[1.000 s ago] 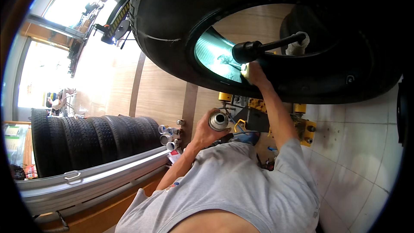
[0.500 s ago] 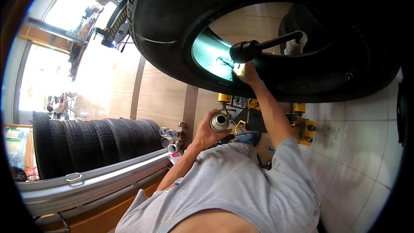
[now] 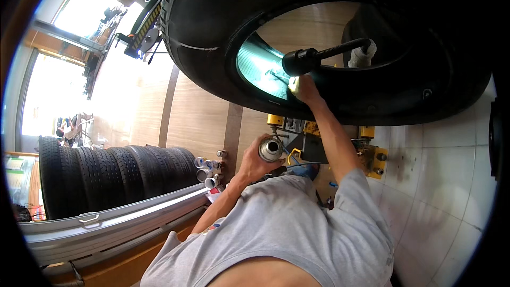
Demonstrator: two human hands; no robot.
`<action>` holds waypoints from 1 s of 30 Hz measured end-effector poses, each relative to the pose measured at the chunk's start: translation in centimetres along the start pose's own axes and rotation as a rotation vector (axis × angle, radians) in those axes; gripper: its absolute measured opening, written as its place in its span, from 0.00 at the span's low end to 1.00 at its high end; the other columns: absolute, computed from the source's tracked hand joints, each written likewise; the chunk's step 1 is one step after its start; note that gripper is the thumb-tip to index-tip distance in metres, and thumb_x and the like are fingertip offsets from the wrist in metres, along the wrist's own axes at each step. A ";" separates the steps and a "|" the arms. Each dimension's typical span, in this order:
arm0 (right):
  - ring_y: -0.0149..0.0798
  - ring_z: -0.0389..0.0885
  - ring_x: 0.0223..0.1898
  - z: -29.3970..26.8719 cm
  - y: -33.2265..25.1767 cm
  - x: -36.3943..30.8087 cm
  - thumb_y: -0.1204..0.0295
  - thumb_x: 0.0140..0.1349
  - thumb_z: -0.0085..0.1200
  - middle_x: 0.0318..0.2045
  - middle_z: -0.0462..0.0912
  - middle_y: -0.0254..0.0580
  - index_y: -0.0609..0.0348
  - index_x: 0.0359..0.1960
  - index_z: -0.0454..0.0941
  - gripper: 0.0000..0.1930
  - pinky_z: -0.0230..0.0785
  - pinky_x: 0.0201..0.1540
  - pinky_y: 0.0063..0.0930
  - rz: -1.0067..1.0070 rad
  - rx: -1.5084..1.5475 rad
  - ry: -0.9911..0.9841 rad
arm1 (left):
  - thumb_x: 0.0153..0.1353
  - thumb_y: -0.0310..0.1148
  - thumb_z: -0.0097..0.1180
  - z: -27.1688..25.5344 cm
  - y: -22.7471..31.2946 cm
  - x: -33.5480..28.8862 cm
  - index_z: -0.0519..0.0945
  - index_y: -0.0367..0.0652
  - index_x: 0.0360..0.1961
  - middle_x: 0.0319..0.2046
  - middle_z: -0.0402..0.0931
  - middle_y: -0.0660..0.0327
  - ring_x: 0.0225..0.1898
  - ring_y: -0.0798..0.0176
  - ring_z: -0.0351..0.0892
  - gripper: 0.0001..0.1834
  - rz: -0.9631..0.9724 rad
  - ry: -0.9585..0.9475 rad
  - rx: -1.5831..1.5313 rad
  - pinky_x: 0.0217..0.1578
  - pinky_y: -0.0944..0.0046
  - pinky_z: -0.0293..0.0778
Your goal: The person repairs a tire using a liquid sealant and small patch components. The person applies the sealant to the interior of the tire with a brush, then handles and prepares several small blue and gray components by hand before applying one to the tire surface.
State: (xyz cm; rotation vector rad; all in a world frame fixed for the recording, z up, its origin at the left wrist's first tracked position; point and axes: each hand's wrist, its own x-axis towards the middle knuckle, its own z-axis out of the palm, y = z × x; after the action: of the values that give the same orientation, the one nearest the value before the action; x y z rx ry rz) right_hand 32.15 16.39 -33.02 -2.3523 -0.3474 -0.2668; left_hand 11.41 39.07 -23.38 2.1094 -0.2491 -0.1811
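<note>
Lettering is hard to make out here. A small pale outlined mark sits on the sidewall of the big black tyre (image 3: pixel 207 74), toward the right of the frame, and a thin white line curves across its left part; the mark is too small to read. Green-and-white sheets (image 3: pixel 18 178) stand at the far left edge, their print blurred. A small coloured patch (image 3: pixel 211 228) shows on the grey shirt (image 3: pixel 281 218) at lower centre, and yellow-and-black stripes mark a strip (image 3: pixel 144 31) at upper left.

The left hand (image 3: pixel 253 156), at the centre of the frame, is curled around the side of a silvery metal can (image 3: pixel 271 150), whose round mouth faces the camera. The right hand (image 3: pixel 307 90), above it, is closed on a pale-handled tool (image 3: pixel 292 85); the thin end reaches onto the lit inner wall of the tyre, left of the opening. A black lamp (image 3: pixel 299 62) on a bent neck hangs just above that hand.

The tyre's lower edge passes behind the right forearm. Open wood-toned floor (image 3: pixel 196 114) spreads between the tyre and the row of tyres (image 3: pixel 122 178) at lower left. White tiles (image 3: pixel 425 180) fill the right side, beyond yellow machine parts (image 3: pixel 374 162).
</note>
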 end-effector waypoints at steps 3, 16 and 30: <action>0.62 0.83 0.40 0.3 0.4 0.0 0.78 0.51 0.54 0.34 0.82 0.64 0.69 0.33 0.79 0.08 0.78 0.42 0.48 0.021 -0.118 0.020 | 0.40 0.30 0.77 -0.1 0.1 -0.1 0.71 0.38 0.56 0.43 0.81 0.56 0.46 0.64 0.80 0.39 -0.001 -0.008 -0.031 0.51 0.62 0.76; 0.62 0.82 0.39 0.2 -0.2 -0.1 0.75 0.49 0.58 0.33 0.82 0.63 0.69 0.34 0.79 0.11 0.77 0.40 0.47 -0.008 -0.002 -0.021 | 0.39 0.30 0.78 -0.3 -0.3 -0.7 0.71 0.37 0.55 0.42 0.81 0.56 0.45 0.64 0.81 0.40 0.003 0.030 -0.017 0.50 0.63 0.77; 0.57 0.84 0.37 -0.7 -0.6 -0.4 0.75 0.50 0.65 0.32 0.83 0.60 0.68 0.35 0.79 0.12 0.76 0.37 0.42 -0.112 -0.086 -0.052 | 0.39 0.31 0.79 -0.6 -0.7 -1.3 0.70 0.36 0.57 0.43 0.81 0.55 0.45 0.64 0.81 0.42 -0.022 0.035 -0.025 0.50 0.63 0.76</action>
State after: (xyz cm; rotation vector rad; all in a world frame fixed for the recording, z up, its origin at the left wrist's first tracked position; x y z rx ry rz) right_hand 31.48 16.21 -32.26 -2.4310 -0.5029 -0.2783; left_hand 10.34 40.25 -23.61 2.0893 -0.2016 -0.1599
